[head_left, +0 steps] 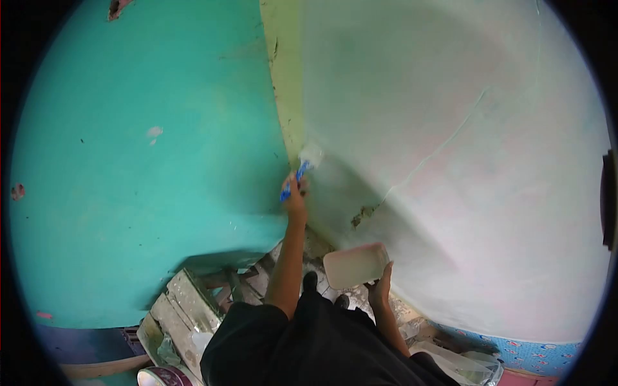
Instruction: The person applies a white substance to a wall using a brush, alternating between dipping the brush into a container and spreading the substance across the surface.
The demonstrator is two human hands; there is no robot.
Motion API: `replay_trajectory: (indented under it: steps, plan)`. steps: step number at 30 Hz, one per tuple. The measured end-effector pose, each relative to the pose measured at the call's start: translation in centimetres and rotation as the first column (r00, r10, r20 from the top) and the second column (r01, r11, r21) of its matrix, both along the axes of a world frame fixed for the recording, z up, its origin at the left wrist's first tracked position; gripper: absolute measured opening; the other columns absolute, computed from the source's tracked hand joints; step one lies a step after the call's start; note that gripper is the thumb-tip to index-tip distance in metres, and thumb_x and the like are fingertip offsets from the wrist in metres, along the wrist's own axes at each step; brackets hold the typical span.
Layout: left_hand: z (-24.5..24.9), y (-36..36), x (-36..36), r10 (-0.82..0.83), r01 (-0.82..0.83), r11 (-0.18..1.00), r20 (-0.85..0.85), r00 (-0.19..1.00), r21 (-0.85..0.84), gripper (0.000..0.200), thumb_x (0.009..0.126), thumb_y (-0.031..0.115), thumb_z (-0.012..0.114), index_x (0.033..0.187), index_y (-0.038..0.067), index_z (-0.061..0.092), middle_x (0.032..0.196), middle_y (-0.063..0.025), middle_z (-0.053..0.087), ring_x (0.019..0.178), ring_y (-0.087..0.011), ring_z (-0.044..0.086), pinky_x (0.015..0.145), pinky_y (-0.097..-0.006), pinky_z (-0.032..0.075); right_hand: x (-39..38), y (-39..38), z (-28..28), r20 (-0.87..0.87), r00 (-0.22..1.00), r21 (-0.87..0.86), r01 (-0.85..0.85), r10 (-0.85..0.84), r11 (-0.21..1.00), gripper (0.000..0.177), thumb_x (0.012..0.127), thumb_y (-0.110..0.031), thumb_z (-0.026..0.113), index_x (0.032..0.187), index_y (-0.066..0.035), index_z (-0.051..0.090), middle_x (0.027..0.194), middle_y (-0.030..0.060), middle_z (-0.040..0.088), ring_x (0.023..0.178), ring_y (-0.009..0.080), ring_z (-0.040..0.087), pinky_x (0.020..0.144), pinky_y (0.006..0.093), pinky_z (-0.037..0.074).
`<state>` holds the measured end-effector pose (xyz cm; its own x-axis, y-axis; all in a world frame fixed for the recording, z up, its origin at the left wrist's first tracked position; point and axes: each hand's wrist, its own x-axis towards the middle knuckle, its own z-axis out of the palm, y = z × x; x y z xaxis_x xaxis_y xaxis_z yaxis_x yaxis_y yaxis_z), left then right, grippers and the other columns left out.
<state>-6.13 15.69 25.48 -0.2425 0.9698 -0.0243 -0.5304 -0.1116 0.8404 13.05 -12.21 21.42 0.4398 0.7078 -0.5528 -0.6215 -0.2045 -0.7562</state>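
Observation:
My left hand [296, 194] is closed around the blue handle of a paintbrush [304, 168]. The wide white head of the brush [311, 154] is up against the wall near the corner, where a yellow-green strip [291, 96] borders the whitish wall [412, 128]. Lower down, my right hand [381, 287] grips the right side of a shallow rectangular container [354, 266]. Pale liquid, apparently paint, lies in it. The fingers beneath the container are partly hidden.
A turquoise wall [161, 161] fills the left side. A worn wooden bench [193, 302] stands below it, with a round tub [164, 376] nearby. A crack and a hole [362, 215] mark the whitish wall. Plastic bags [460, 363] lie at lower right, beside patterned blue material [528, 354].

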Motion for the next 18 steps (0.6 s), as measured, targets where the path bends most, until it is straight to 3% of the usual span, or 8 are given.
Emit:
replay_trajectory:
  steps: [7, 9, 11, 13, 15, 16, 18]
  plan:
    - [-15.5, -2.0, -0.5, 0.073, -0.099, 0.918, -0.083, 0.994, -0.384, 0.033, 0.095, 0.036, 0.063, 0.108, 0.005, 0.065, 0.09, -0.0042, 0.069, 0.074, -0.0123, 0.065, 0.056, -0.027, 0.045, 0.5, -0.1, 1.0, -0.003, 0.999, 0.02, -0.039, 0.039, 0.999, 0.078, 0.092, -0.073, 0.035, 0.147, -0.016, 0.034, 0.142, 0.0124, 0.044, 0.13, 0.0311, 0.043, 0.101, 0.0547, 0.04]
    - [-20.0, -1.5, -0.4, 0.089, -0.129, 0.916, -0.12, 0.989, -0.38, 0.031, 0.095, 0.035, 0.062, 0.104, 0.005, 0.066, 0.085, -0.0035, 0.069, 0.072, -0.0116, 0.064, 0.056, -0.0267, 0.045, 0.2, -0.1, 1.6, 0.012, 0.999, -0.001, -0.032, 0.032, 0.999, 0.079, 0.093, -0.072, 0.034, 0.147, -0.015, 0.033, 0.142, 0.0126, 0.044, 0.13, 0.0315, 0.043, 0.101, 0.0549, 0.04]
    - [-20.6, -2.0, -0.3, 0.083, -0.136, 0.923, -0.159, 0.984, -0.36, 0.029, 0.095, 0.034, 0.062, 0.1, 0.005, 0.067, 0.08, -0.0027, 0.068, 0.069, -0.0108, 0.062, 0.056, -0.0263, 0.045, 0.0, 0.3, 2.2, 0.021, 0.999, -0.015, -0.027, 0.028, 1.0, 0.078, 0.093, -0.072, 0.035, 0.147, -0.015, 0.033, 0.142, 0.013, 0.044, 0.13, 0.032, 0.043, 0.101, 0.0554, 0.04]
    - [-18.0, -1.8, 0.2, 0.054, -0.117, 0.942, -0.202, 0.978, -0.314, 0.03, 0.096, 0.034, 0.061, 0.094, 0.005, 0.067, 0.076, -0.0017, 0.067, 0.067, -0.01, 0.061, 0.055, -0.0259, 0.044, 0.4, 0.3, 1.6, 0.005, 0.999, -0.011, -0.031, 0.031, 0.999, 0.079, 0.093, -0.072, 0.035, 0.148, -0.015, 0.032, 0.143, 0.0132, 0.043, 0.132, 0.0327, 0.041, 0.101, 0.056, 0.04]
    - [-14.4, -0.7, 0.5, 0.091, -0.15, 0.976, -0.333, 0.938, -0.156, 0.03, 0.096, 0.033, 0.061, 0.091, 0.004, 0.067, 0.075, -0.0011, 0.066, 0.066, -0.0087, 0.059, 0.055, -0.0252, 0.044, 0.5, 0.3, 1.5, -0.002, 0.999, -0.007, -0.045, 0.045, 0.999, 0.079, 0.093, -0.072, 0.036, 0.148, -0.015, 0.031, 0.144, 0.0133, 0.042, 0.133, 0.0334, 0.04, 0.101, 0.0567, 0.04]
    - [-11.4, -0.3, 0.7, 0.116, -0.158, 0.985, -0.395, 0.911, -0.075, 0.03, 0.096, 0.032, 0.061, 0.09, 0.004, 0.067, 0.075, -0.0008, 0.065, 0.066, -0.008, 0.058, 0.055, -0.0249, 0.044, 0.5, 0.5, 1.7, 0.002, 0.998, -0.006, -0.056, 0.056, 0.998, 0.079, 0.093, -0.072, 0.036, 0.148, -0.016, 0.031, 0.144, 0.0134, 0.041, 0.134, 0.0337, 0.039, 0.1, 0.0571, 0.04]
    - [-3.6, -0.5, 1.2, 0.131, -0.175, 0.981, -0.374, 0.918, -0.086, 0.03, 0.096, 0.033, 0.062, 0.091, 0.004, 0.068, 0.074, 0.0, 0.064, 0.065, -0.0084, 0.057, 0.056, -0.0253, 0.045, 0.7, 0.5, 1.8, 0.012, 0.999, -0.02, -0.052, 0.052, 0.998, 0.079, 0.092, -0.072, 0.036, 0.148, -0.016, 0.031, 0.144, 0.0137, 0.041, 0.134, 0.0341, 0.039, 0.1, 0.0578, 0.04]
